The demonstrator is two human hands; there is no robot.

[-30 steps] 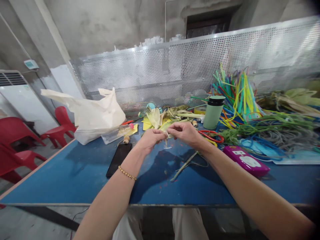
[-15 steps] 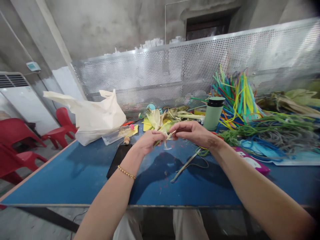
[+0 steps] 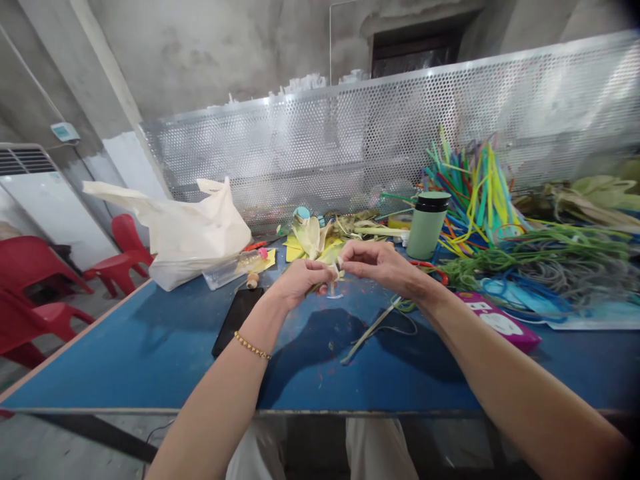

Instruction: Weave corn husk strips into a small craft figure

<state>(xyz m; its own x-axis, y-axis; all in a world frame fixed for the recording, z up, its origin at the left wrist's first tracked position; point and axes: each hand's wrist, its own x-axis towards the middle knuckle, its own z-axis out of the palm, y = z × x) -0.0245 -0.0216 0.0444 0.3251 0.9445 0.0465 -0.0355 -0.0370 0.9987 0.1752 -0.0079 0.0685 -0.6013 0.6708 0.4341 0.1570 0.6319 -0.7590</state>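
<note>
Over the middle of the blue table, my left hand [image 3: 300, 283] pinches a pale green corn husk [image 3: 331, 255] between thumb and fingers. My right hand [image 3: 376, 264] is closed in a pinch at the husk's pale end, close to the left fingertips; a small dark spot shows at its fingers, too small to name. A thin white strip [image 3: 336, 296] hangs below the left fingers. Behind the hands lie more corn husks [image 3: 311, 236] on yellow paper. A dry stalk with thin string [image 3: 369, 335] lies on the table below my right hand.
On the left are a white plastic bag [image 3: 195, 237], a clear bottle [image 3: 233, 269] and a black phone [image 3: 237, 320]. To the right stand a green cup [image 3: 427, 230] and colourful pipe cleaners [image 3: 483, 193], with red-handled scissors [image 3: 440, 272], a purple packet [image 3: 500, 321] and green cords [image 3: 550, 250].
My right fingers have closed together and come nearer to the left fingertips at the husk. The left hand keeps its pinch and has barely moved.
</note>
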